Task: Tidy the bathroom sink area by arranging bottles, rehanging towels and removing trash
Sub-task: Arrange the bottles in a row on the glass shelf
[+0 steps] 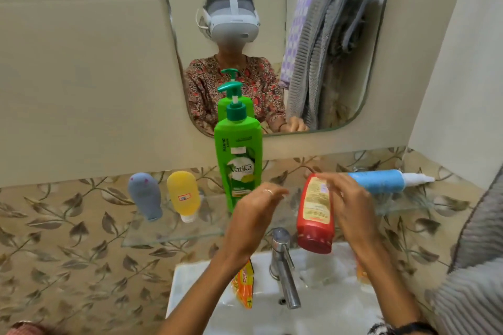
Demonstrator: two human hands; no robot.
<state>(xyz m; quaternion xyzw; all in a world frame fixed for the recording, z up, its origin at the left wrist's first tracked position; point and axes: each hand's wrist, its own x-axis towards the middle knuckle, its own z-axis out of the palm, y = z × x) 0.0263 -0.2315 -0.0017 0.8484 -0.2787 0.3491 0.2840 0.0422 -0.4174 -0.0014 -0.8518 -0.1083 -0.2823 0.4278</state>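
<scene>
At frame centre, bare glass shelf [152, 228] lies open between the yellow bottle [183, 193] and green pump bottle [238, 160]; the tap [283, 266] blocks below.

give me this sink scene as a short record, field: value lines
shelf: glass shelf on the wall above the sink
standing on shelf: grey bottle, yellow bottle, green pump bottle
lying on shelf: blue tube, nozzle pointing right
right hand: holds red bottle, cap down, above the tap
left hand: open, holds nothing
in sink: orange wrapper
towels: grey towel at the right edge; more seen in the mirror
</scene>
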